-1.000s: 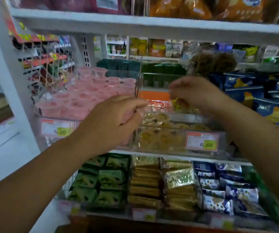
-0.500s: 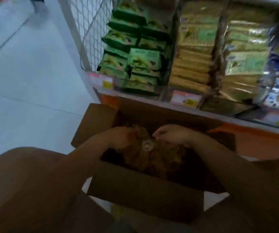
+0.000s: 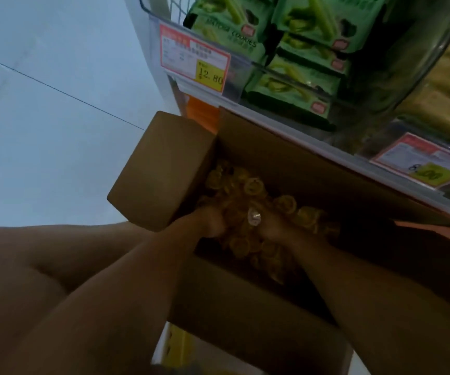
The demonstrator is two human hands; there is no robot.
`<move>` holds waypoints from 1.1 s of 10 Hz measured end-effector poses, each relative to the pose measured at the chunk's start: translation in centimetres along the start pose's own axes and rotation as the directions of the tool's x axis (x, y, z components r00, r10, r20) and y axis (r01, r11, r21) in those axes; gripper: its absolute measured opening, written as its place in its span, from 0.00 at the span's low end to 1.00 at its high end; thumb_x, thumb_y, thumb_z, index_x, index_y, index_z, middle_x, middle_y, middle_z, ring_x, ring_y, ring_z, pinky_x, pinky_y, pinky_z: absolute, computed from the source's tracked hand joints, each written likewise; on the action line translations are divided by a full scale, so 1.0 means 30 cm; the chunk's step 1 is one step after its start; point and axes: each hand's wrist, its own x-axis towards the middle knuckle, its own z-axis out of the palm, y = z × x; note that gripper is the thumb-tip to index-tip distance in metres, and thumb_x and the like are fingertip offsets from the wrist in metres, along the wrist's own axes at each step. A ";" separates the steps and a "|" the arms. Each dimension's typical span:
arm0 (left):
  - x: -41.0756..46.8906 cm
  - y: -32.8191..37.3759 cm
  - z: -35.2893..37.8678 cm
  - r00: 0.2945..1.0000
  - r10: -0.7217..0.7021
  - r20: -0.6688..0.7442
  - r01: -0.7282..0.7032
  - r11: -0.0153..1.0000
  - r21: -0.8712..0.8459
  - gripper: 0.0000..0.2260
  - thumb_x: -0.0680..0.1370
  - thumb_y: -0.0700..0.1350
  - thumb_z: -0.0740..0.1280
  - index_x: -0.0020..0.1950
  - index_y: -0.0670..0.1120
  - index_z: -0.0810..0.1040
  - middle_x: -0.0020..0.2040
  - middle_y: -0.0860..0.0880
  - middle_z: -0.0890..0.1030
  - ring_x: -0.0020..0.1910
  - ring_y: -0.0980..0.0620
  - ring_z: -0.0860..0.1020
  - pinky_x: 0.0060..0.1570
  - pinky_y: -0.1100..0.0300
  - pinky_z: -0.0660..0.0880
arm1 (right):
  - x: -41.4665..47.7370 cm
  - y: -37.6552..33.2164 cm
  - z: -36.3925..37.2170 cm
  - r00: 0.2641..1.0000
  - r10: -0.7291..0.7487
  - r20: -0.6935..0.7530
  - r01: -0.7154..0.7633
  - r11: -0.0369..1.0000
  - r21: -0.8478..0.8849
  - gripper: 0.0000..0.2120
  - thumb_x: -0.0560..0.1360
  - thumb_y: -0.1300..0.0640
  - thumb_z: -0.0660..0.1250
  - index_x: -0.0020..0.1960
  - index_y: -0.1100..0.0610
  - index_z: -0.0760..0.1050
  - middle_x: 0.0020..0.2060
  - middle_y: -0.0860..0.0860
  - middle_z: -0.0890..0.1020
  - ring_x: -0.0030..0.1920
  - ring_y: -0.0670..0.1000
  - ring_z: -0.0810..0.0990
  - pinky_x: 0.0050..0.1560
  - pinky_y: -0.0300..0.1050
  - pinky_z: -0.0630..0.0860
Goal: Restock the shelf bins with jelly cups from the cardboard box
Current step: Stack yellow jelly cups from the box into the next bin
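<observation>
The jelly cups lie heaped loose in the box, which sits open just below the shelf. The left hand and right hand are sunk close together in the heap, fingers hidden among the cups, so I cannot tell whether either grip is closed on any. This looks like gathering a load: scoop inward from both sides, cradle rather than squeeze, and take only what will hold. The flap stands up beside the left wrist and the shelf lip overhangs the far wall, so lift straight up and back. Elbow room lies toward the floor on the left.
</observation>
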 end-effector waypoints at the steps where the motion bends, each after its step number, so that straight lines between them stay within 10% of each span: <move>1: -0.028 0.017 -0.015 0.999 0.036 0.027 -0.036 0.999 0.014 0.31 0.76 0.43 0.71 0.77 0.46 0.62 0.77 0.42 0.59 0.75 0.41 0.60 0.73 0.52 0.57 | 0.006 -0.041 0.000 0.999 0.032 0.044 -0.029 0.997 -0.075 0.25 0.75 0.59 0.69 0.70 0.54 0.67 0.66 0.56 0.70 0.65 0.58 0.71 0.65 0.45 0.69; 3: -0.011 -0.021 -0.019 0.972 0.228 0.059 -0.227 0.974 -0.022 0.23 0.82 0.43 0.62 0.76 0.43 0.63 0.73 0.37 0.66 0.72 0.40 0.65 0.62 0.55 0.69 | 0.010 -0.022 0.024 0.994 0.043 0.105 -0.056 0.990 0.126 0.35 0.78 0.53 0.67 0.79 0.50 0.52 0.77 0.52 0.57 0.75 0.56 0.60 0.70 0.44 0.61; 4: -0.004 -0.005 0.001 0.983 0.146 -0.112 -0.183 0.837 -0.516 0.12 0.84 0.38 0.52 0.64 0.40 0.71 0.53 0.43 0.76 0.49 0.46 0.79 0.39 0.60 0.77 | -0.012 0.032 0.056 0.996 0.055 0.075 -0.071 0.970 0.231 0.39 0.76 0.56 0.70 0.78 0.49 0.51 0.76 0.52 0.60 0.73 0.55 0.63 0.71 0.50 0.65; 5: 0.017 -0.009 0.014 0.997 0.070 -0.044 -0.082 0.761 -0.643 0.08 0.82 0.34 0.57 0.52 0.42 0.74 0.44 0.46 0.76 0.31 0.54 0.81 0.29 0.64 0.78 | -0.012 0.049 0.080 0.997 0.058 0.051 -0.069 0.966 0.251 0.39 0.74 0.56 0.72 0.78 0.47 0.53 0.72 0.51 0.67 0.68 0.54 0.70 0.67 0.52 0.71; 7: 0.059 -0.031 0.030 0.993 0.039 0.108 -0.003 0.949 -0.316 0.25 0.79 0.39 0.66 0.75 0.46 0.66 0.75 0.43 0.64 0.73 0.42 0.64 0.72 0.54 0.62 | 0.046 0.026 0.065 0.975 0.050 0.218 -0.111 0.955 0.274 0.56 0.65 0.58 0.79 0.79 0.46 0.44 0.74 0.49 0.60 0.72 0.53 0.65 0.67 0.51 0.70; 8: 0.066 -0.010 0.024 0.985 0.157 0.065 -0.139 0.964 -0.228 0.21 0.82 0.43 0.61 0.76 0.47 0.63 0.76 0.47 0.59 0.74 0.47 0.61 0.66 0.67 0.58 | 0.062 0.037 0.069 0.975 0.094 0.204 -0.150 0.948 0.280 0.52 0.63 0.55 0.80 0.77 0.47 0.51 0.71 0.52 0.65 0.70 0.56 0.68 0.65 0.57 0.72; 10: 0.111 -0.041 0.020 0.962 0.269 0.054 -0.255 0.950 -0.181 0.21 0.79 0.39 0.65 0.72 0.46 0.69 0.63 0.46 0.75 0.62 0.45 0.74 0.65 0.47 0.71 | 0.069 0.078 0.020 0.950 0.140 0.278 -0.232 0.915 0.331 0.32 0.71 0.58 0.74 0.68 0.47 0.60 0.63 0.52 0.70 0.62 0.56 0.74 0.56 0.55 0.78; 11: 0.091 -0.016 0.032 0.969 0.231 0.091 -0.219 0.968 -0.125 0.20 0.80 0.44 0.66 0.72 0.48 0.70 0.68 0.49 0.70 0.69 0.48 0.68 0.65 0.63 0.63 | 0.043 0.076 0.032 0.939 0.138 0.313 -0.253 0.897 0.362 0.42 0.71 0.59 0.73 0.77 0.46 0.53 0.67 0.47 0.66 0.65 0.54 0.71 0.51 0.49 0.78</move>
